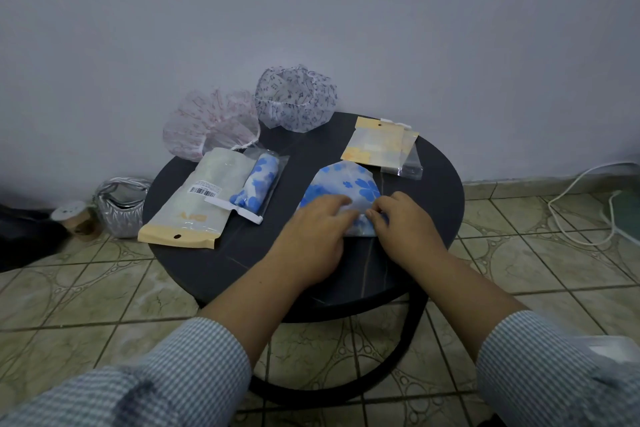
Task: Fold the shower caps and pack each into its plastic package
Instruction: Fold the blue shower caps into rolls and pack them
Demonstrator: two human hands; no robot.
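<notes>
A white shower cap with blue flowers (349,184) lies flattened on the round dark table (242,260). My left hand (311,239) lies on its near left part with the fingers spread over the fabric. My right hand (401,222) pinches the cap's near edge with curled fingers. A rolled blue-flower cap sits inside a clear package (258,185) at the left, beside a larger frosted package with a yellow header (197,201). Two empty packages (384,149) lie at the back right. A pink-patterned cap (211,123) and a purple-patterned cap (296,99) stand puffed at the table's back edge.
A silver bag (119,206) and a small cup (74,218) stand on the tiled floor to the left of the table. A white cable (581,215) loops over the floor at the right. The wall rises directly behind the table.
</notes>
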